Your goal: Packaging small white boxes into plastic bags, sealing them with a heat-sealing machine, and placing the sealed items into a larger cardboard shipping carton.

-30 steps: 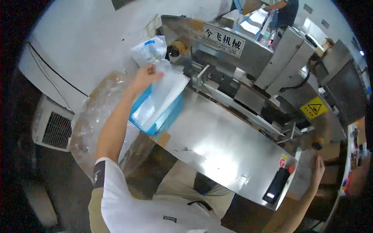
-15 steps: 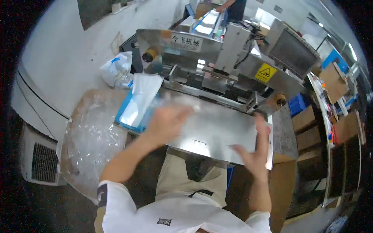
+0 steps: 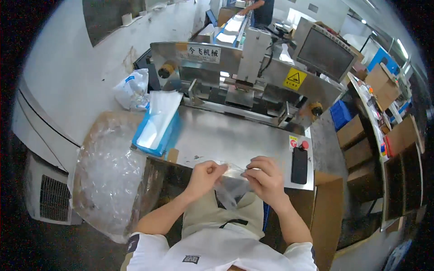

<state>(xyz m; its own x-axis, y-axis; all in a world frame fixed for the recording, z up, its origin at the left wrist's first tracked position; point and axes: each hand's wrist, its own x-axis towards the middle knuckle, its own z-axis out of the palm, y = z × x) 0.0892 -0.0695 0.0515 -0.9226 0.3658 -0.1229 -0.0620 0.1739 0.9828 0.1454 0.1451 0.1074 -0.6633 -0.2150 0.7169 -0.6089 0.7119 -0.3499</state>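
Holding: both hands meet at the near edge of the steel table (image 3: 235,135), a clear plastic bag (image 3: 230,186) pinched between them.
Left hand (image 3: 205,175): fingers curled closed, thumb and forefinger nipping the bag's top edge; nothing else in it.
Right hand (image 3: 266,177): fingertips likewise closed on the same edge, just beside the left; the two grips look set to rub the film layers apart, judging by how close they sit.
Bag position: its mouth is at table-edge level, its body hangs down in front of the person's lap, off the steel surface. Film is thin and see-through, so I cannot tell whether it is already open or holds anything.
Supply stack: white flat bags lie in a blue tray (image 3: 156,128) at the table's left rear corner, within the left arm's reach, which likely explains its spot.
Spare film: a large crumpled clear plastic sheet (image 3: 108,174) covers a cardboard box (image 3: 97,131) to the person's left, well apart from the hands.
Machine: a steel packaging machine (image 3: 244,77) stands across the far side of the table, with a yellow warning sticker (image 3: 294,78) and a grey screen (image 3: 326,53) to the right.
Phone: a black phone (image 3: 299,165) lies flat at the table's right edge, near the right hand but untouched, beside a red button (image 3: 305,144).
Background: another person (image 3: 260,7) works far behind the machine.
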